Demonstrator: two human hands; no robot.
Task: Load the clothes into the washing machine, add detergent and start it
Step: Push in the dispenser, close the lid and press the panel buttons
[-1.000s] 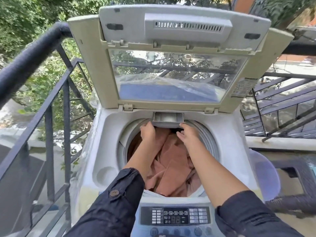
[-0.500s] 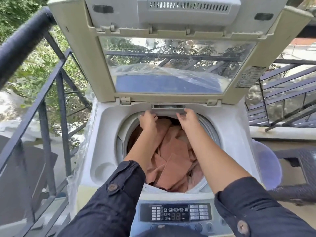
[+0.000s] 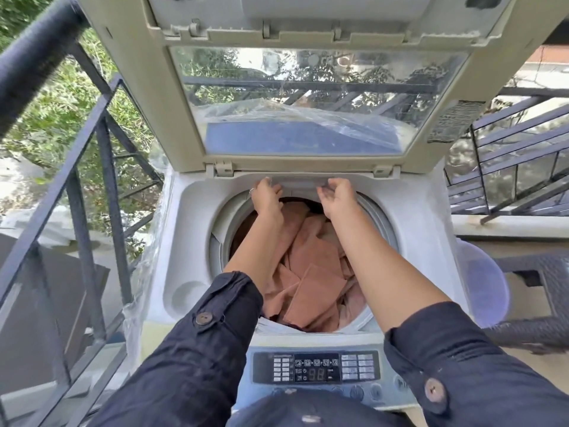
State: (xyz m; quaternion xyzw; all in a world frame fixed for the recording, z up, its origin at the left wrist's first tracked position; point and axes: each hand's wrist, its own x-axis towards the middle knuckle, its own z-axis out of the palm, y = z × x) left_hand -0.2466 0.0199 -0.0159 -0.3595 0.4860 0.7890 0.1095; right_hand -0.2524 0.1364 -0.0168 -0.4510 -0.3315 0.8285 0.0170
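At rear drum rim, left hand, right hand touching drawer

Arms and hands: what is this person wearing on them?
The left sleeve and right sleeve are dark navy, rolled back, each with a round brown button on the cuff. The left hand wears a thin ring; the right hand has none. No gloves.
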